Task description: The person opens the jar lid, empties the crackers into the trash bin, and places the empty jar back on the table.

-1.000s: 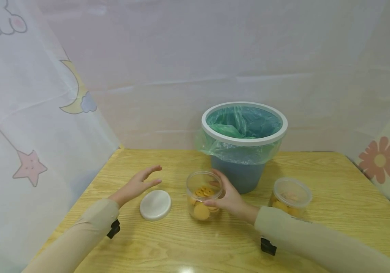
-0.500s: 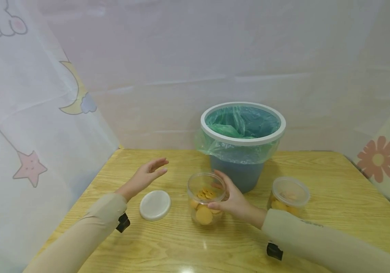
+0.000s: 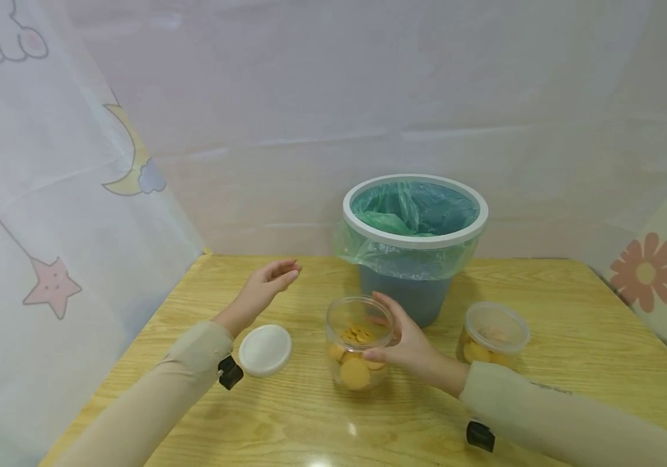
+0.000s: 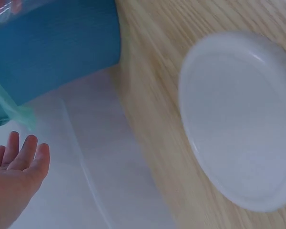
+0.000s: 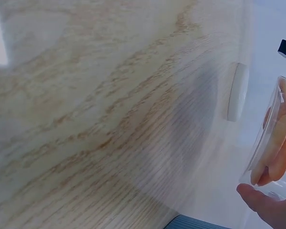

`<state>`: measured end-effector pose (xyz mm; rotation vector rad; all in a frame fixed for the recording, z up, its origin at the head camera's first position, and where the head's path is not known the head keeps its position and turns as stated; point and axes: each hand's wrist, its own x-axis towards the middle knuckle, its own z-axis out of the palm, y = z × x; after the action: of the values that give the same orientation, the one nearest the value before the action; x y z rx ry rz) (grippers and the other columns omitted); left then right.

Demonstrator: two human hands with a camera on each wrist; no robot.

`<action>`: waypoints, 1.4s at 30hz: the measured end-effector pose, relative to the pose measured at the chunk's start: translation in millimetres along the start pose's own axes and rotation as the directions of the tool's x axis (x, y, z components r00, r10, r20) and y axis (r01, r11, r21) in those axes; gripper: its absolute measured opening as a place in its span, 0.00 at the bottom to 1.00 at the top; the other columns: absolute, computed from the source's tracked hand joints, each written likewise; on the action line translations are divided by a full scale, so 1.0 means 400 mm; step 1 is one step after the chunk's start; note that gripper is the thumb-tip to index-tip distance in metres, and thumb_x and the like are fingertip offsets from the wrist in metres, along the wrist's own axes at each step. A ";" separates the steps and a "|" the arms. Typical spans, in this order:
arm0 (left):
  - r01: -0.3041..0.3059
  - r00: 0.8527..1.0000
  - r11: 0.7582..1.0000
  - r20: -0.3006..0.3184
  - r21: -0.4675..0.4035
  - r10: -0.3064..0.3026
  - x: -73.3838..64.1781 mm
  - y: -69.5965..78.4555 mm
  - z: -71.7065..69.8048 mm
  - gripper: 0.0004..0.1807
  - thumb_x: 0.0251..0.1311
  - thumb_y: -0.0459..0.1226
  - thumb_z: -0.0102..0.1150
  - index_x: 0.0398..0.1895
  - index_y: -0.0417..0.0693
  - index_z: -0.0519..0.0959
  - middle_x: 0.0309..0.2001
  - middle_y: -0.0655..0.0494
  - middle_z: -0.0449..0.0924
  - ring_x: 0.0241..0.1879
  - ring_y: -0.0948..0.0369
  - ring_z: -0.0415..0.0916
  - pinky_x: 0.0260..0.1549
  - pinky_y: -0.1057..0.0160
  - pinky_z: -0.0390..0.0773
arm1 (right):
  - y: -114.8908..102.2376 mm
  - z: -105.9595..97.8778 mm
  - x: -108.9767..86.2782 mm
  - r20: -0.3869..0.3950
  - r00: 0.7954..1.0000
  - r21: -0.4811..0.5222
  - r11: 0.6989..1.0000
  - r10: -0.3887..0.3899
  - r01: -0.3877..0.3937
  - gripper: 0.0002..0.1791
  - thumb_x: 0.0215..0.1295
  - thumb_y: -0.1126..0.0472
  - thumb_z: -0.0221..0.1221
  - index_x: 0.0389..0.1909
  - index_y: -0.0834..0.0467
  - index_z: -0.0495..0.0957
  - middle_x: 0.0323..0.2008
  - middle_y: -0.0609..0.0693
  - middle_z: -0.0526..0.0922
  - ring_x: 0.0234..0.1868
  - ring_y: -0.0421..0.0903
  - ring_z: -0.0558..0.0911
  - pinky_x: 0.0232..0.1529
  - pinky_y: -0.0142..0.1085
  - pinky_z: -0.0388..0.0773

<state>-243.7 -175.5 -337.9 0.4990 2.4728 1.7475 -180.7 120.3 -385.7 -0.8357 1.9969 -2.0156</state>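
Note:
My right hand (image 3: 411, 342) grips a clear, lidless jar (image 3: 359, 373) from its right side, thumb in front and fingers behind. Round yellow biscuits (image 3: 355, 372) lie inside it; the right wrist view shows the biscuits (image 5: 274, 148) through the clear wall. My left hand (image 3: 259, 289) hovers over the table left of the jar, holding nothing, its fingers loosely bent. In the left wrist view this left hand (image 4: 20, 176) is apart from everything around it. Close below the left wrist, a round white lid (image 3: 265, 351) rests on the table.
A blue bin (image 3: 406, 292) with a white rim and green liner bag stands behind the jar. To the right is a second clear jar (image 3: 494, 334) of biscuits, with its lid on. The wooden table (image 3: 287, 428) meets a pale cloth (image 3: 287, 117) at the back.
My left hand has moved right and farther forward, past the lid. The right hand has shifted a little to the right and nearer, bringing the jar along.

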 end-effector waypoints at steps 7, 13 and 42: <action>0.040 0.998 0.988 -0.034 -0.149 -0.046 0.027 0.028 0.017 0.28 0.73 0.41 0.49 0.70 0.35 0.61 0.64 0.39 0.69 0.62 0.48 0.68 0.62 0.48 0.66 | -0.027 -0.003 -0.016 0.004 1.000 0.011 1.000 -0.015 0.015 0.57 0.56 0.56 0.72 0.74 0.67 0.42 0.73 0.68 0.44 0.67 0.73 0.54 0.46 0.35 0.79; 0.034 0.997 0.970 -0.060 -0.243 -0.050 0.043 0.049 0.026 0.27 0.74 0.37 0.47 0.69 0.30 0.60 0.63 0.34 0.69 0.57 0.49 0.75 0.59 0.53 0.70 | -0.050 -0.013 -0.031 0.000 1.000 -0.015 0.999 -0.028 0.028 0.56 0.57 0.58 0.71 0.74 0.67 0.42 0.73 0.69 0.44 0.67 0.75 0.53 0.45 0.35 0.79; 0.120 0.993 0.865 0.042 -0.488 -0.114 0.075 0.158 0.069 0.26 0.75 0.35 0.42 0.69 0.28 0.55 0.63 0.33 0.64 0.43 0.61 0.79 0.54 0.60 0.75 | -0.117 -0.029 -0.071 0.022 0.985 0.022 0.985 -0.169 0.169 0.46 0.63 0.64 0.65 0.75 0.56 0.47 0.70 0.72 0.48 0.62 0.39 0.69 0.47 0.41 0.80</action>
<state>-251.1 -122.4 -285.1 0.2992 1.8847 2.1972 -151.2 148.3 -347.2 -1.0522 1.9488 -2.1000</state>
